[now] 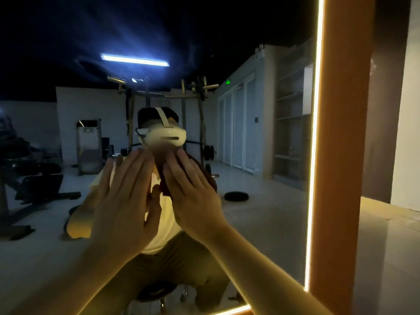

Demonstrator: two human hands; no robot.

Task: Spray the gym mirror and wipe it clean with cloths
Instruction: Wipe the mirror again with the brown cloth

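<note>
- The mirror point(261, 212) fills most of the view. A lit strip point(314, 155) runs down its right edge and turns along the bottom corner.
- Right of the strip stands an orange frame panel point(341, 155).
- The right hand point(193, 192) lies flat towards the glass with its fingers straight and close together, pointing up and to the left. The grip is wide, not curled round anything.
- A dark red cloth point(164, 178) sits under that palm, between the hand and the mirror. Its edge shows to the left of the fingers and again just past their right side.
- The left hand point(127, 194) is raised just beside the right one, also flat and wide, fingers straight and pointing up.
- Whether a second cloth lies beneath the left palm cannot be told.
- The dark red cloth reaches into the narrow gap between the two hands, near the left thumb.
- In the reflection a seated person wears a pale headset point(166, 135), a light shirt and tan trousers, on a round stool point(156, 292).
- Also reflected are a weight rack point(159, 98), a ceiling tube light point(134, 60) and a dark plate point(236, 196) on the floor.
</note>
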